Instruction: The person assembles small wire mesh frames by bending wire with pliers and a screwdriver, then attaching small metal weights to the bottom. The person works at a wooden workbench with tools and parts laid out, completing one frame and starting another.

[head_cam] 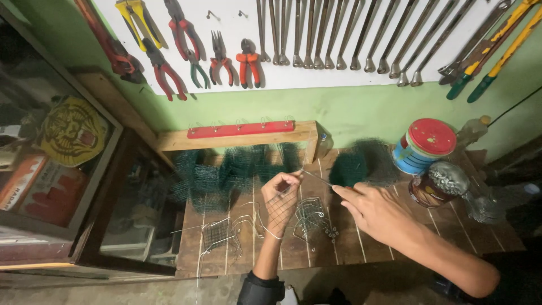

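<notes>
Wire (317,178) between left hand (280,195) and right hand (370,210)

Premises: a small workshop. A white board (316,79) on the green wall carries hung pliers (248,62), cutters (160,70) and a long row of spanners (339,34). Below stands a plank tabletop (372,248) with tins (423,146), green mesh (226,169) and bent wire pieces (313,217). A glass cabinet (62,186) of stock stands to one side.
</notes>
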